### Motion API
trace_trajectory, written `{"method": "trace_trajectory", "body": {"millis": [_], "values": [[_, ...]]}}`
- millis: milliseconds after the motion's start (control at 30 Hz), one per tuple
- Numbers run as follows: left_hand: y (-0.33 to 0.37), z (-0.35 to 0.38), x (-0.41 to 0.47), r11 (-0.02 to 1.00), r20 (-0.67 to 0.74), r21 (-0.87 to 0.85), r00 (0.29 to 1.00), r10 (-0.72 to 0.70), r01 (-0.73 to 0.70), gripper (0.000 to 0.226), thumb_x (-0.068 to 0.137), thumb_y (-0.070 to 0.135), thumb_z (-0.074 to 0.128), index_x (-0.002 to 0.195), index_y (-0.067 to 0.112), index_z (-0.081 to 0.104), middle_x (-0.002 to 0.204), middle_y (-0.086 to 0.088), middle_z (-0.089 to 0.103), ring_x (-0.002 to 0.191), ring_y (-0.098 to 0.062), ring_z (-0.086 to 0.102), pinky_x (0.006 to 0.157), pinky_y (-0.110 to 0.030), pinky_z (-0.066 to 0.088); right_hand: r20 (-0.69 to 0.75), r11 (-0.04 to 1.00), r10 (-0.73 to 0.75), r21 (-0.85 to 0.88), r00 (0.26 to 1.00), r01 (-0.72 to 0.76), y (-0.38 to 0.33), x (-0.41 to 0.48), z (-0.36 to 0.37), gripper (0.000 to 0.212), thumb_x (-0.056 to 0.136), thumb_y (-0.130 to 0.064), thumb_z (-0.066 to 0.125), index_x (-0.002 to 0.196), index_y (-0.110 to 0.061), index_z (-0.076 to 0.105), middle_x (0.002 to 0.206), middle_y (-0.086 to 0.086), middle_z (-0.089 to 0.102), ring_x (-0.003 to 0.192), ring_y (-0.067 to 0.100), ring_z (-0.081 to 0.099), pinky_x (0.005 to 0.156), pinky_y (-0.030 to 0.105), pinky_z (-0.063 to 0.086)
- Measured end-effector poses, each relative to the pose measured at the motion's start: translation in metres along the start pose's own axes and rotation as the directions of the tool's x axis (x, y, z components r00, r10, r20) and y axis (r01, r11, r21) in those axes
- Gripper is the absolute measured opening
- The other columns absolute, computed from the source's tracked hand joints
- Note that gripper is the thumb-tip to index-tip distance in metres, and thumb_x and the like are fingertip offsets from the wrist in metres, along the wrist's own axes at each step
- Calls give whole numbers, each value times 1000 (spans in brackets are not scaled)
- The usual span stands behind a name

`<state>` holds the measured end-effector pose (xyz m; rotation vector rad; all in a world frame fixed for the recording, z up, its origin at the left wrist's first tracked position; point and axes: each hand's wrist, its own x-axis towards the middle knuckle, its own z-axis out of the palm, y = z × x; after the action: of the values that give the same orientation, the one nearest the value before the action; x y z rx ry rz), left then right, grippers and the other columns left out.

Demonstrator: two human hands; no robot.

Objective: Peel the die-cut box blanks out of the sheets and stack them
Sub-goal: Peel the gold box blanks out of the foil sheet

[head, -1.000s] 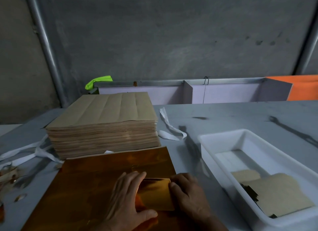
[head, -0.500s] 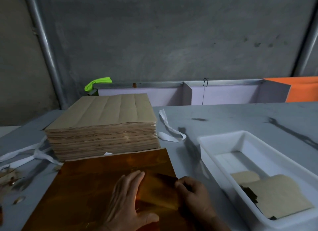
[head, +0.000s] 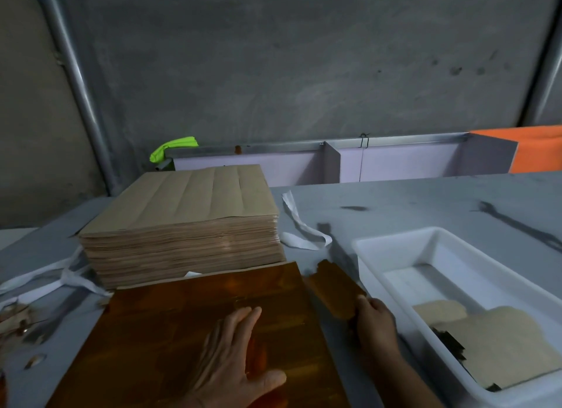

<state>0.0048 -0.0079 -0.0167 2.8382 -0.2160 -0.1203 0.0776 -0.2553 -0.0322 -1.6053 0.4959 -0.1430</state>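
Head view: the left hand (head: 234, 356) lies flat, fingers straight and together, pressing on the shiny copper sheet (head: 170, 331) at the near edge of the grey table (head: 425, 201). The right hand (head: 375, 322) has its fingers curled round the near end of 1 copper blank (head: 334, 289), which sits just off the sheet's right edge, between the sheet and the white tray (head: 395, 246). Brown pieces (head: 501, 344) lie flat in the tray's near end. Behind the sheet stands a tall stack (head: 182, 219) of brown sheets, touching its far edge. White strips (head: 304, 234) lie just right of the stack.
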Motion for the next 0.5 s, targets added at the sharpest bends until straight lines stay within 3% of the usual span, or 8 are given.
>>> {"method": "trace_trajectory", "body": {"millis": [133,233,333,367,500], "values": [[-4,-5,11,999,-29,0,998,-47,47,111,60,97,24,148,43,-18,152,21,-12,144,-11,5,117,-38,15,-56,996,9,-86,998,-14,-6,12,7,29,101,-20,40,80,-6,54,68,16,56,62,30,54,62,39,40],[-7,-8,24,996,-91,-28,992,-91,89,98,76,84,36,150,41,-12,153,19,-8,144,-13,9,117,-38,16,-59,985,-8,-174,998,-2,-7,16,11,29,103,-21,37,96,-4,60,80,17,65,74,33,63,73,42,50],[-12,-8,36,986,-71,-67,985,-157,152,95,81,77,42,151,40,-9,156,15,-5,146,-20,8,119,-44,18,-50,978,-43,-206,998,32,-5,9,10,17,103,-23,42,108,-15,55,84,12,67,74,29,67,72,40,54],[-14,-7,39,982,-58,-77,983,-177,172,95,81,78,43,151,39,-9,156,14,-5,146,-22,8,119,-45,17,-55,972,-71,-230,996,56,-4,6,8,21,103,-24,44,117,-15,57,85,9,65,73,26,65,71,37,53],[-23,3,40,980,-60,-36,978,-198,196,88,85,76,37,153,37,-4,158,11,-1,147,-19,6,120,-40,4,-96,899,-263,-384,960,209,2,-4,1,19,99,-17,46,110,-8,59,75,4,60,68,17,57,66,35,46]]}}
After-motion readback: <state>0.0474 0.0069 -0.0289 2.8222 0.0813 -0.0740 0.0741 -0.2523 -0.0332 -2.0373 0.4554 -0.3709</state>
